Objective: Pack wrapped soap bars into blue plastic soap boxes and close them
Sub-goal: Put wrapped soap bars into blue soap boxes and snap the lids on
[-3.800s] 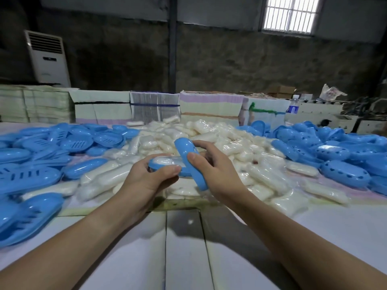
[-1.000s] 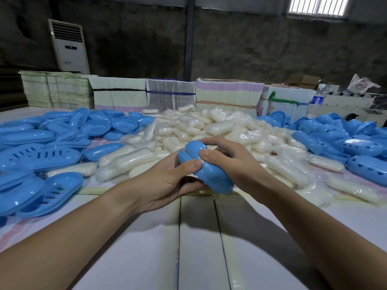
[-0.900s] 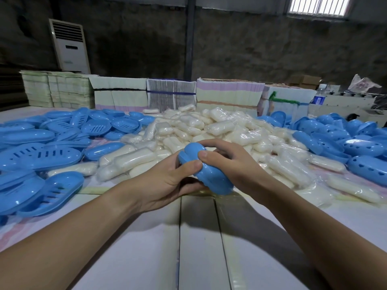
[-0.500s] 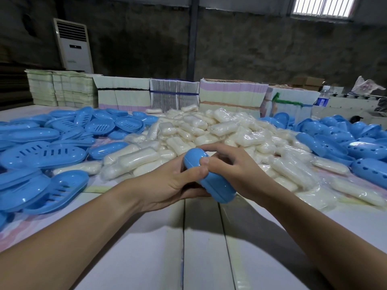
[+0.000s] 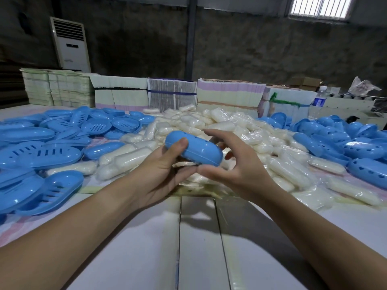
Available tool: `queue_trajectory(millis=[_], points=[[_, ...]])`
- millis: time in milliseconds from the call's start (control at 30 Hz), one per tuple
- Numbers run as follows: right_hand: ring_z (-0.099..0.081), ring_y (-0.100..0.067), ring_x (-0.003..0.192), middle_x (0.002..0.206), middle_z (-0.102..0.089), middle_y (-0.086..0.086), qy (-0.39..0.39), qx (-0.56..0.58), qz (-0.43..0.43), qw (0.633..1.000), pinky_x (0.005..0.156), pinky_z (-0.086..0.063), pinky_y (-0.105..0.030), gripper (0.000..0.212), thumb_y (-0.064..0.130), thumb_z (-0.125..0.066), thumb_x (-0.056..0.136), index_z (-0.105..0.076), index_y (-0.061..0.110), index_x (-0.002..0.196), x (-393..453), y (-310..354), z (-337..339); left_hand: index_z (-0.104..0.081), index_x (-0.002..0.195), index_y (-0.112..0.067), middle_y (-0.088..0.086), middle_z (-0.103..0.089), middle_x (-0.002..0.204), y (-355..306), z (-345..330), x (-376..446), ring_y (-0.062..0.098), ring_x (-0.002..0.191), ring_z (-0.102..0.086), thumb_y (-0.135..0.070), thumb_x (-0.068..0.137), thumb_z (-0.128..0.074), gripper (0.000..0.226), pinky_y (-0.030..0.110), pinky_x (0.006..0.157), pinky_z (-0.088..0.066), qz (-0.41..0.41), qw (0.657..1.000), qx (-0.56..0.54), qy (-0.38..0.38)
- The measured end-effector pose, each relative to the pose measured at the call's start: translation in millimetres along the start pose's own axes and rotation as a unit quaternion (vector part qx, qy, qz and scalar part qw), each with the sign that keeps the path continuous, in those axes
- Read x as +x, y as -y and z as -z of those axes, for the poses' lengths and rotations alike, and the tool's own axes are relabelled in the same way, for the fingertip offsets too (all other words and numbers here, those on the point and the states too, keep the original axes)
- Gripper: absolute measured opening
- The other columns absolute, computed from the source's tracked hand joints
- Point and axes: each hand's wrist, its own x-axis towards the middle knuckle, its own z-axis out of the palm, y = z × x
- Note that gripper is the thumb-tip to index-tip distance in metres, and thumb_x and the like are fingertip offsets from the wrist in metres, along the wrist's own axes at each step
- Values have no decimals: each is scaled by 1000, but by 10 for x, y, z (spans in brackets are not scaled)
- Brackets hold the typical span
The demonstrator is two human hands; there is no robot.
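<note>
Nearest the camera lay the bare white tabletop [image 5: 199, 248], with both forearms reaching out over it. Above its far edge the left hand [image 5: 165, 170] held a closed blue soap box [image 5: 193, 147] in the air, thumb pressed on its near end and fingers curled beneath. The right hand [image 5: 236, 164] hung just beside it with fingers spread wide and holding nothing; whether its fingertips touched the far side of the box could not be told.

The box looked like thin moulded plastic, light, stiff enough to keep its shape and glossy enough to slip. Its rounded capsule form gave little to catch on, so a hold across the long sides, with a thumb over the seam, seemed the safest. A hard squeeze might pop the two halves apart.

Just beyond the hands spread the heap of wrapped soap bars [image 5: 219, 126], pale, firm-looking blocks in slick, crinkled film, probably best taken by the body rather than by the loose wrap. Left of the heap lay open slotted tray halves [image 5: 48, 153], and to the right a pile of domed lids [image 5: 356, 147]. Farthest back stood stacks of flat cartons [image 5: 119, 95].
</note>
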Motion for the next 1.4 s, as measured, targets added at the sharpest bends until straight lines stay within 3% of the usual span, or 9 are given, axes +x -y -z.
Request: queue_trajectory(millis=[133, 300, 400, 567, 667, 767, 967, 1133, 1400], points=[[-56, -4, 92, 104, -64, 9, -43, -97, 59, 993, 80, -37, -12, 54, 25, -85, 68, -64, 20, 118, 24, -38, -12, -62, 119, -7, 16, -77, 106, -13, 21, -4, 31, 95, -76, -34, 76, -67, 50, 31, 76, -64, 21, 1000, -9, 2], [-59, -3, 93, 105, -65, 13, -79, -73, 42, 993, 79, -43, -16, 46, 23, -79, 73, -65, 17, 116, 26, -74, 96, -58, 130, -26, 14, -60, 133, -106, 115, -14, 33, 106, -73, -16, 72, -77, 61, 38, 88, -62, -36, 988, 149, -2], [-60, -6, 90, 102, -66, 14, -64, -59, 14, 996, 79, -45, -20, 44, 18, -81, 75, -65, 18, 116, 19, -81, 124, -64, 119, -40, 1, -61, 130, -117, 226, -2, 26, 99, -75, -8, 84, -78, 50, 38, 91, -61, -104, 926, 364, -13], [-59, -5, 87, 99, -66, 15, -34, -66, 2, 997, 81, -47, -20, 42, 22, -82, 76, -64, 22, 114, 38, -54, 159, -61, 112, -48, -20, -65, 113, -127, 346, 48, 21, 85, -72, -17, 88, -76, 42, 33, 80, -61, -171, 865, 471, -8], [-58, -4, 90, 99, -65, 18, -19, -36, -30, 999, 82, -45, -21, 41, 22, -81, 76, -61, 32, 110, 29, -60, 161, -57, 112, -54, -26, -63, 114, -113, 375, 46, 4, 99, -65, -23, 89, -76, 43, 17, 79, -53, -195, 828, 526, -15], [-58, -4, 102, 107, -63, 15, 23, 31, -89, 995, 91, -49, -30, 46, 34, -77, 79, -59, 38, 121, 33, -82, 175, -55, 112, -53, -26, -63, 115, -89, 339, 34, 3, 105, -62, -18, 88, -77, 48, 10, 74, -47, -239, 794, 559, -16], [-64, -11, 85, 107, -64, 8, 121, 64, -117, 984, 74, -52, -19, 45, 47, -64, 77, -59, 43, 122, 36, -86, 194, -51, 123, -49, -24, -58, 121, -94, 265, -45, 7, 113, -56, -51, 86, -65, 40, 36, 88, -53, -306, 720, 623, 13], [-62, -5, 73, 95, -65, 12, 87, -14, -108, 990, 62, -46, -14, 36, 50, -64, 75, -63, 45, 111, 91, -98, 402, -46, 125, -63, -35, -58, 123, -88, 253, -51, -1, 122, -52, -33, 83, -81, 62, 35, 101, -49, -263, 745, 613, 0], [-58, -7, 91, 102, -64, 6, -72, -176, -219, 957, 78, -44, -27, 33, 57, -65, 76, -59, 55, 108, -458, -582, 1687, -55, 125, -62, -36, -63, 115, -13, 416, 13, -11, 101, -61, -73, 73, -64, 54, 36, 83, -58, -189, 757, 625, -9]])
